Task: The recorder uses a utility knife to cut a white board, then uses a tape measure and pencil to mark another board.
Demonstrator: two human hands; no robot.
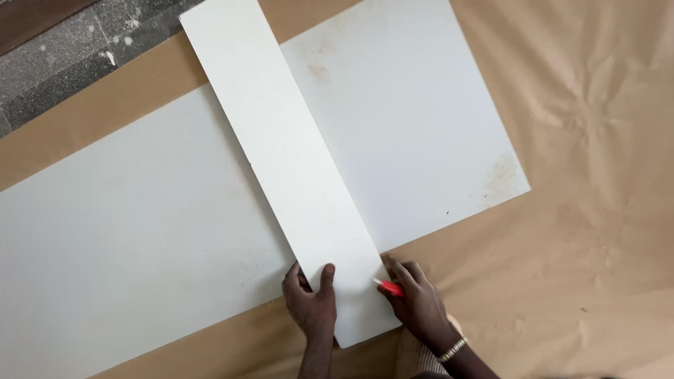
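Observation:
A long narrow white board strip (288,154) lies diagonally across a large white sheet (140,231) spread on brown paper. My left hand (311,302) grips the strip's near left edge, thumb on top. My right hand (415,302) rests at the strip's near right edge and holds a small red tool (390,287), its tip touching the strip's edge. A metal band sits on my right wrist (453,349).
Brown kraft paper (597,210) covers the floor around the sheet, wrinkled at the right. Dark speckled floor tiles (63,63) show at the top left corner. Faint rust-coloured stains mark the sheet's right part (502,175).

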